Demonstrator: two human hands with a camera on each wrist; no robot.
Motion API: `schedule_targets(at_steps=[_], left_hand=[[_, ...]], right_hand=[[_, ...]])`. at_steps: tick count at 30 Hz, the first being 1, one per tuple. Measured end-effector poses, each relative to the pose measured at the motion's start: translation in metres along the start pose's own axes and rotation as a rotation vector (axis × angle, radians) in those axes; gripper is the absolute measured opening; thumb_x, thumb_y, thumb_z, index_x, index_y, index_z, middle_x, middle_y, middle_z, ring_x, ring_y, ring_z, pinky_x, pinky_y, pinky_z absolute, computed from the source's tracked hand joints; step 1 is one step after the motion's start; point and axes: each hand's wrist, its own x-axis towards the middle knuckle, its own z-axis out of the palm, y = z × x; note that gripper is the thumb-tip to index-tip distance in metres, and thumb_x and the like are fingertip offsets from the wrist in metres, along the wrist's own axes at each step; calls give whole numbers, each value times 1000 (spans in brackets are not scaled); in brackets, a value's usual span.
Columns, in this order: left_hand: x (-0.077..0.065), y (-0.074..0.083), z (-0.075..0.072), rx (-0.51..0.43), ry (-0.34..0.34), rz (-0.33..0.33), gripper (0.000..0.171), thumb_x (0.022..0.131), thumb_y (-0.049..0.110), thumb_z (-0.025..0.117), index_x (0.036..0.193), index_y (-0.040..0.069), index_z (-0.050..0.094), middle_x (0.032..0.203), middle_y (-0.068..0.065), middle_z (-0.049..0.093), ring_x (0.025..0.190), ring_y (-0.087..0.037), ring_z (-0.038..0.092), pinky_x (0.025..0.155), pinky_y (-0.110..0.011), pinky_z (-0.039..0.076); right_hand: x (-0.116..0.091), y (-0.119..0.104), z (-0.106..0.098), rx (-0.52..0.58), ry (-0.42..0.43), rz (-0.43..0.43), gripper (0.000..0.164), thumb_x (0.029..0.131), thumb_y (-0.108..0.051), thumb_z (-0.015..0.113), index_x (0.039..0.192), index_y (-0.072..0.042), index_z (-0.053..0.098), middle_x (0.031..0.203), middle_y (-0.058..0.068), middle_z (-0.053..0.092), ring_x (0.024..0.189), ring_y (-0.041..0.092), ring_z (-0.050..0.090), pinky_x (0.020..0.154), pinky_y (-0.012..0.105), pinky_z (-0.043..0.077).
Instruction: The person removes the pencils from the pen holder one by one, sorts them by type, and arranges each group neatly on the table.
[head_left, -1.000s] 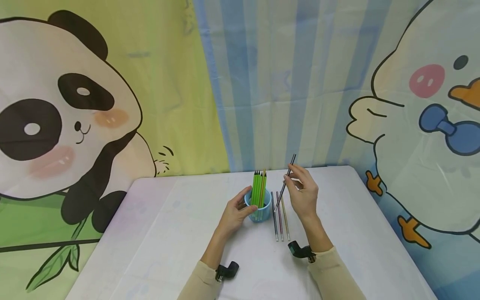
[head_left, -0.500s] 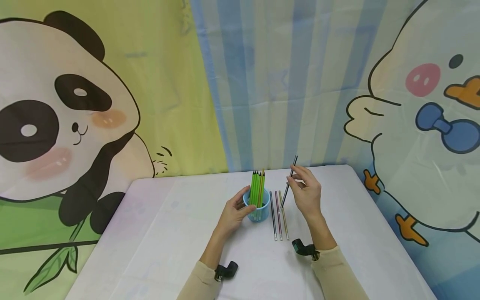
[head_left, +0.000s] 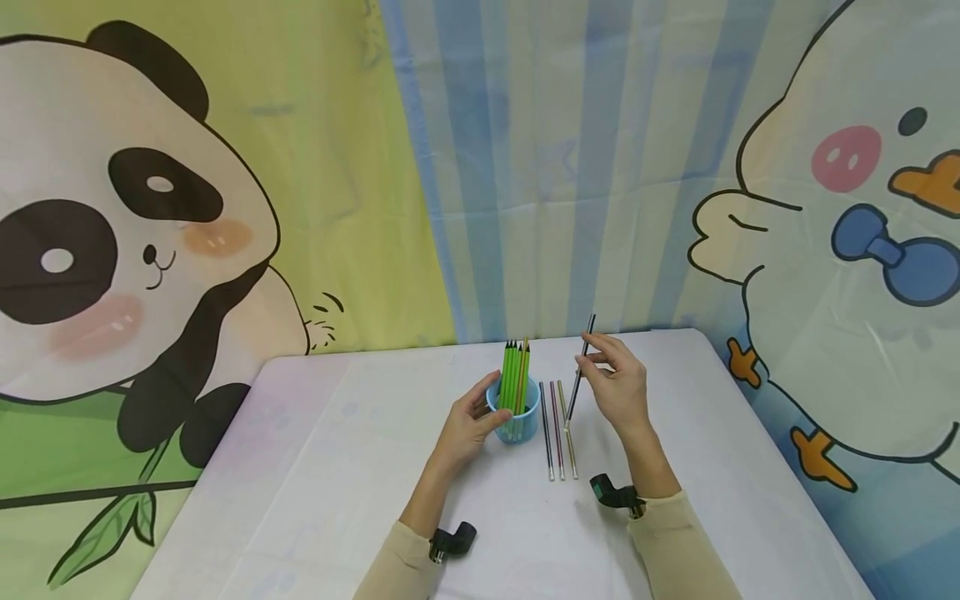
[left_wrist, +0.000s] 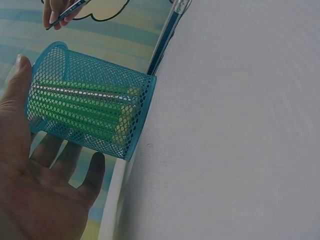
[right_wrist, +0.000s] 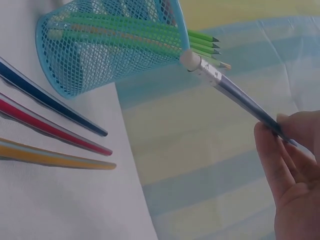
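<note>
The left hand (head_left: pixel 467 429) is wrapped round the left side of the cup (head_left: pixel 529 430), thumb at its near rim. The cup stands on the table (head_left: pixel 337 500), toward the far edge, with green pencils (head_left: pixel 512 375) upright inside, dark tips up, and one yellowish pencil (head_left: pixel 526 358) among them.

The right hand (head_left: pixel 615 387), apart from the left, pinches a dark pencil (right_wrist: pixel 245 100) between thumb and fingers. That pencil is tilted in the air right of the cup, its white eraser end lowest.

Below it, just right of the cup, three more lie side by side on the table, eraser ends near: blue (head_left: pixel 547 433), red (head_left: pixel 557 433) and yellow (head_left: pixel 572 457).

Behind hangs a cloth (head_left: pixel 525 167) with a panda (head_left: pixel 75 125) printed at left and a bird (head_left: pixel 825 333) at right.
</note>
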Motion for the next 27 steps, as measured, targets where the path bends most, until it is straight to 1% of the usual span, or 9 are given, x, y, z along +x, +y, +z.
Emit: schedule_targets(at_steps=[5,8,13,17,22,27], left_hand=[[0,0,0,-3,-2,-3,73,93,25,80,158,28,45,156,-7,53,139,-32,57,117,-55,43],[1,0,0,-3,-3,-4,74,93,25,80,159,25,45,156,-8,53,139,-31,57,117,-55,43],[1,-1,-1,3,-3,-1,78,93,25,80,160,16,42,157,-8,53,139,-31,57,117,-55,43],[1,-3,-1,2,-2,-1,79,93,25,80,160,14,41,156,-6,53,138,-31,57,117,-55,43],[1,-3,-1,-1,-1,3,79,92,25,80,160,14,41,156,-5,54,138,-31,58,116,-54,44],[1,-4,-1,1,-1,4,76,93,25,80,160,20,43,156,-5,54,137,-31,58,115,-54,45]], right_hand=[[1,26,-2,-18,-25,20,40,89,10,75,129,6,69,131,26,65,98,47,71,74,6,54],[2,36,-4,-11,-72,16,43,90,9,75,131,4,69,133,24,65,99,46,71,75,6,54],[2,40,-10,-27,-180,12,46,89,6,77,134,-2,69,134,19,66,99,41,72,74,8,55],[1,40,-12,-47,-225,38,46,90,4,78,134,-7,70,135,15,66,100,38,74,74,10,56],[1,41,-13,-77,-246,72,46,90,5,77,133,-7,70,138,13,65,101,35,74,75,11,56],[2,41,-16,-105,-269,108,46,91,4,77,134,-8,70,139,12,65,104,33,73,76,11,56]])
